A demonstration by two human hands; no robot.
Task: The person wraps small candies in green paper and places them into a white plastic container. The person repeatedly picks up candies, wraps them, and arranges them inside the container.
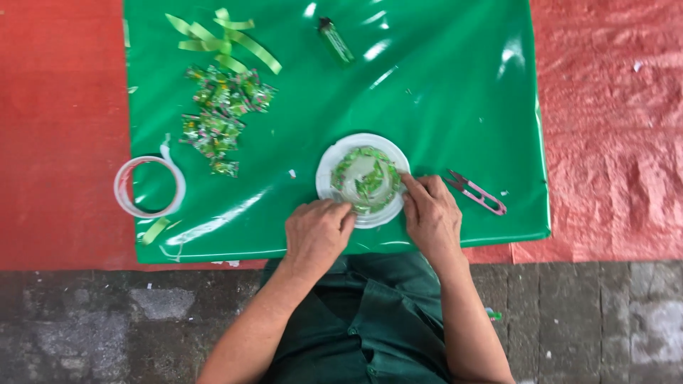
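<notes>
Green sheet [441, 107] fills top of frame; white plate [329, 165] w/ green wrappers sits centre. L hand [316, 235] fingers curled, pinching plate's near rim; R hand [430, 213] fingers half-bent, tips on right rim. Snips [475, 191] just right.

left hand [318, 233]: fingertips curled under, grip unclear | white plate [329, 165]: near rim covered by both hands | right hand [430, 213]: fingertip contact too small to judge | small green bottle [335, 40]: label unreadable | green sheet [427, 107]: far edge cut off
</notes>
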